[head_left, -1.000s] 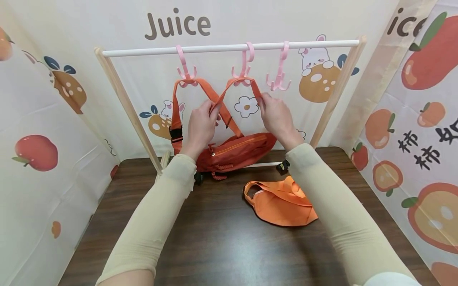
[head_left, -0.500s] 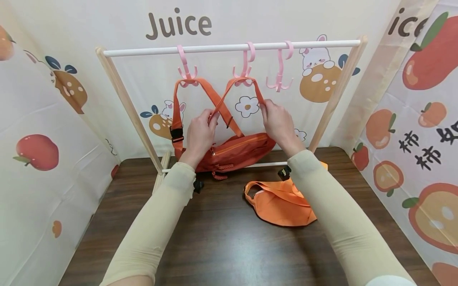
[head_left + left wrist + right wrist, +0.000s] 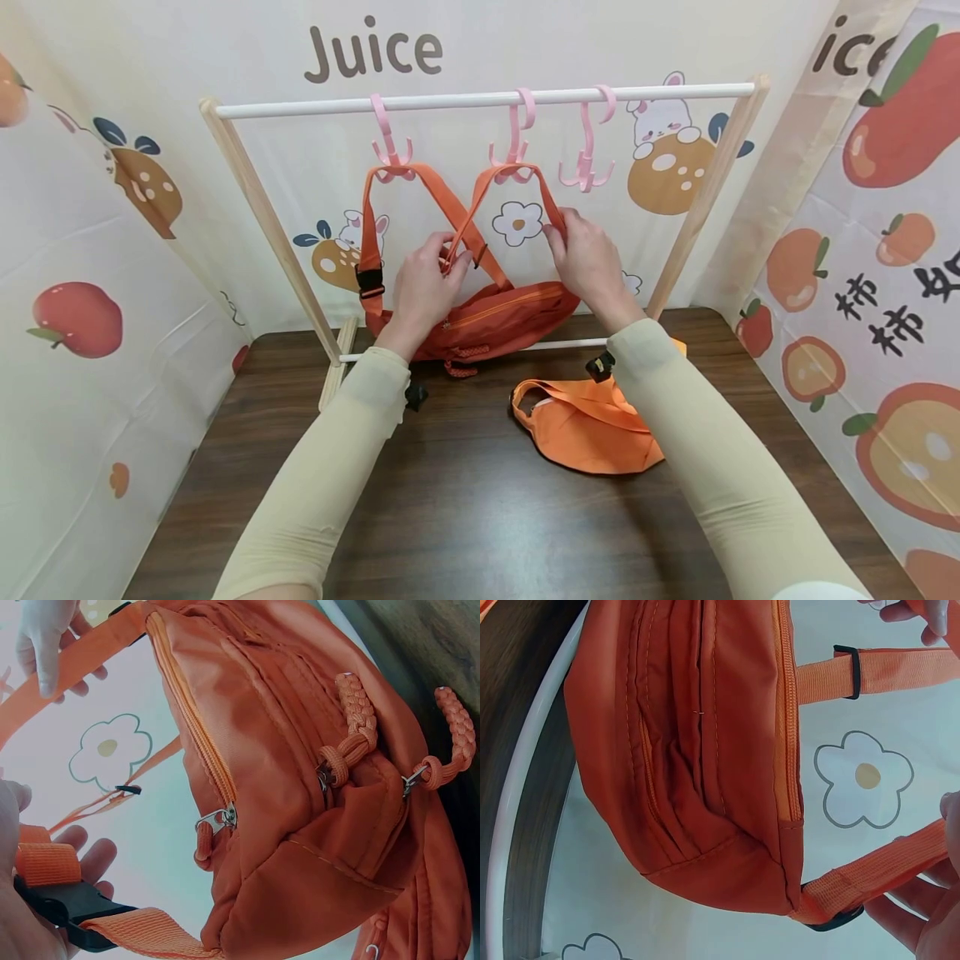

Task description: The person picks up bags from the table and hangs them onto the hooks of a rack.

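Note:
A red-orange waist bag [image 3: 498, 319] hangs from the rack, its strap looped over the left pink hook [image 3: 392, 154] and the middle pink hook [image 3: 513, 150]. My left hand [image 3: 426, 283] holds a hanging section of the strap between thumb and fingers, the thumb somewhat spread. My right hand [image 3: 592, 260] pinches the strap's right side below the middle hook. A black buckle [image 3: 71, 907] appears beside my left hand in the left wrist view. The bag's zipper [image 3: 786, 712] and strap adjuster [image 3: 847, 671] show in the right wrist view.
An orange waist bag [image 3: 592, 433] lies on the dark wooden table [image 3: 465, 517], partly behind my right forearm. A third pink hook [image 3: 587, 158] hangs at right on the white rail [image 3: 450, 102]. Wooden rack posts [image 3: 270, 225] stand either side, before printed cloth walls.
Both hands have slid a little down along the strap, and my left thumb has spread. The right pink hook has turned on the rail. The red-orange bag hangs nearly as before.

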Available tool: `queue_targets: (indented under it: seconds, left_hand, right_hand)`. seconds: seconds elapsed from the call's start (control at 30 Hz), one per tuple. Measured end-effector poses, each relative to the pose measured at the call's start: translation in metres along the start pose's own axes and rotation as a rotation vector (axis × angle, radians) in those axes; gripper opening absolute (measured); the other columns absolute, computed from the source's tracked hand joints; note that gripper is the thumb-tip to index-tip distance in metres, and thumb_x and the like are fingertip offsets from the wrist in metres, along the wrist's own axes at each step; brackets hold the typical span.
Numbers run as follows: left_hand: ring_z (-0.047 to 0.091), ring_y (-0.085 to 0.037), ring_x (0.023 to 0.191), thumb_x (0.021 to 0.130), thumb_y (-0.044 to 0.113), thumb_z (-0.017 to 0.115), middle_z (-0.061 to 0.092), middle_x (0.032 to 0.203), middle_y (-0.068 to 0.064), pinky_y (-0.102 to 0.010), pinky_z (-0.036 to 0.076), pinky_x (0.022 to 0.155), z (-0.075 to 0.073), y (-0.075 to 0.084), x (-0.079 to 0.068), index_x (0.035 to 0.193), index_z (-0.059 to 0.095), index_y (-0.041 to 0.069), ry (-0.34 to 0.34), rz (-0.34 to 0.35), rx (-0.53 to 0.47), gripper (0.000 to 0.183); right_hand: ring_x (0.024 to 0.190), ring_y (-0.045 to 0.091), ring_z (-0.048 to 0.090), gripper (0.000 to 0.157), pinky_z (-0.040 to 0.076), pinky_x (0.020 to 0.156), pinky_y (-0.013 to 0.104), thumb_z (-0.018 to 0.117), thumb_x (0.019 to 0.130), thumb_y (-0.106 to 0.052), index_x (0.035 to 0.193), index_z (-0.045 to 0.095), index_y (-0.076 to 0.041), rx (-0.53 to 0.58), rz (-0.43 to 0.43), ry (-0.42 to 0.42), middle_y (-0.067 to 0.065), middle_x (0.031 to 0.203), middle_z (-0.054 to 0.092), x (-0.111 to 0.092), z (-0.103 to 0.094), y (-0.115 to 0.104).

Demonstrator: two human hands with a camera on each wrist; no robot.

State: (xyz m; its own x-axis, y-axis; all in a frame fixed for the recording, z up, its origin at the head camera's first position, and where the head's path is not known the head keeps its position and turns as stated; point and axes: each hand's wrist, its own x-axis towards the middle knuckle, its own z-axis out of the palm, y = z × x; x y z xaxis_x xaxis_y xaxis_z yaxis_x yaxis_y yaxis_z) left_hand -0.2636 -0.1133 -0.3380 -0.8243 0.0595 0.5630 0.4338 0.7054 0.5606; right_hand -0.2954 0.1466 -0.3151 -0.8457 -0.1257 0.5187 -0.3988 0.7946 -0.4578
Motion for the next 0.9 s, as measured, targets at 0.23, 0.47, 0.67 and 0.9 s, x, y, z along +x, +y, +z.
queue_targets:
  seconds: [0.23,0.47,0.67,0.9]
  left_hand:
    - [0.068,-0.02,0.083,0.102,0.036,0.074,0.071,0.103,-0.007,-0.042,0.054,0.067,-0.001,0.0,-0.002,0.142,0.062,0.013,-0.005,0.006,-0.015,0.048]
    - [0.069,-0.019,0.091,0.099,0.04,0.076,0.07,0.108,-0.004,-0.042,0.056,0.076,-0.004,-0.002,-0.005,0.145,0.06,0.014,0.0,-0.003,-0.021,0.054]
    - [0.069,-0.019,0.092,0.097,0.04,0.078,0.069,0.109,-0.004,-0.042,0.058,0.079,-0.007,0.0,-0.008,0.145,0.06,0.013,-0.003,-0.008,-0.03,0.058]
    - [0.068,-0.02,0.094,0.096,0.045,0.078,0.068,0.118,-0.007,-0.042,0.058,0.079,-0.01,0.003,-0.011,0.147,0.058,0.011,0.003,0.0,-0.003,0.064]
  right_hand:
    - [0.09,0.032,0.064,0.045,0.06,0.082,0.052,0.062,0.108,-0.035,0.142,0.06,-0.006,0.011,0.01,-0.006,0.017,0.116,0.07,-0.002,-0.003,0.002]
    - [0.098,0.033,0.066,0.054,0.06,0.088,0.053,0.061,0.108,-0.04,0.149,0.054,-0.005,0.021,0.024,-0.032,0.018,0.123,0.069,-0.008,-0.006,0.003]
    - [0.105,0.034,0.067,0.058,0.059,0.09,0.053,0.063,0.107,-0.039,0.152,0.051,-0.005,0.023,0.019,-0.027,0.018,0.127,0.068,-0.014,-0.009,0.002]
    - [0.107,0.034,0.065,0.061,0.058,0.093,0.054,0.064,0.106,-0.04,0.155,0.049,-0.007,-0.008,0.006,-0.003,0.018,0.135,0.065,-0.022,-0.011,0.002]
